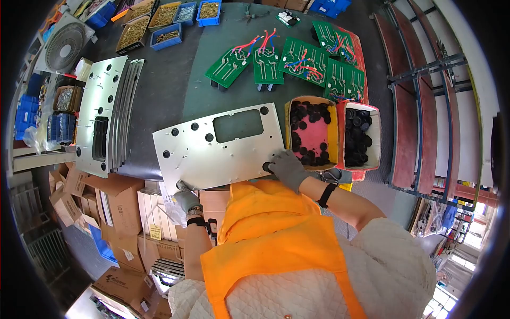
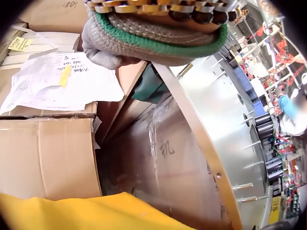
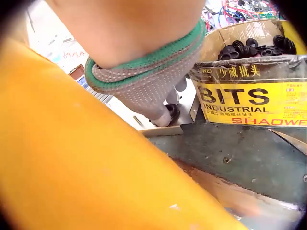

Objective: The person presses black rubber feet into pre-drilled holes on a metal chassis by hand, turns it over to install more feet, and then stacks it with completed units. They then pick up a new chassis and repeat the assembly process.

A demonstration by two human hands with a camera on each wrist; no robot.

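Observation:
A silvery metal panel (image 1: 234,154) lies on the worktable at a slant, with a rectangular cutout and several black rubber grommets set in its holes. My gloved left hand (image 1: 187,199) grips its near left edge, a finger over the top. In the left wrist view, that hand's curled fingers (image 2: 103,56) are beside the panel's edge, and thin metal studs stick out from the panel's face. At the near right corner, my gloved right hand (image 1: 289,169) pinches a black rubber grommet (image 1: 268,167) at the panel. The right wrist view shows this grommet (image 3: 171,114) by the fingertips.
Right of the panel stand a yellow box (image 1: 333,133) and a white box (image 1: 376,135) of black grommets. Green circuit boards (image 1: 268,65) with red and blue wires sit behind. More metal panels (image 1: 101,106) stack at left, near bins of small hardware (image 1: 166,36). Cardboard boxes (image 1: 125,202) stand below.

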